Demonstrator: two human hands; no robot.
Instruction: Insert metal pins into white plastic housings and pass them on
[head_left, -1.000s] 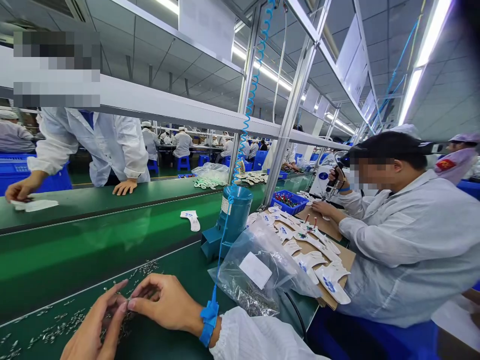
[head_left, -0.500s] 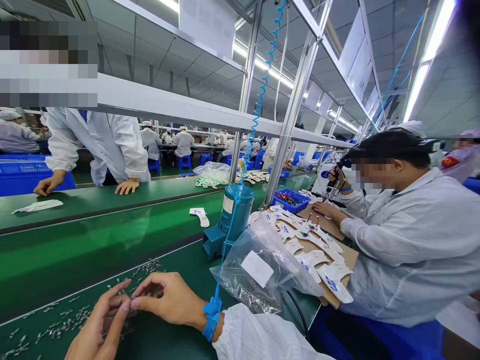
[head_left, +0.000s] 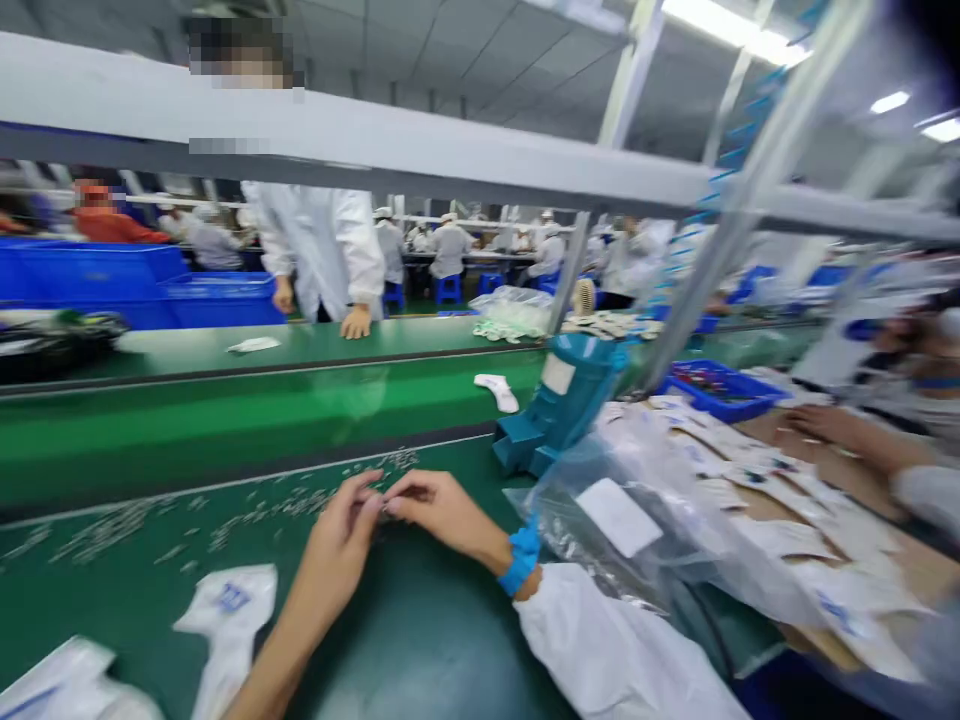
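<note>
My left hand (head_left: 343, 535) and my right hand (head_left: 439, 512) meet fingertip to fingertip just above the green bench (head_left: 427, 650). Both are closed in a pinch; whatever sits between the fingertips is too small and blurred to name. A blue band (head_left: 521, 558) circles my right wrist. Many small metal pieces (head_left: 247, 515) lie scattered to the left of my hands and behind them. Beside my left forearm is a white curved piece with a blue print (head_left: 234, 600), and another white piece (head_left: 67, 680) lies at the lower left corner.
A teal machine (head_left: 566, 400) stands right of my hands, with a clear plastic bag (head_left: 555, 510) in front. White pieces on cardboard (head_left: 787, 540) and a blue bin (head_left: 720, 390) are farther right, near a co-worker's hand (head_left: 832, 425). A green conveyor (head_left: 225, 430) runs behind; another person (head_left: 319, 250) stands beyond it.
The view has swung left, so everything appears farther right, and the white pieces at lower left have come into sight. My hands stay pinched together.
</note>
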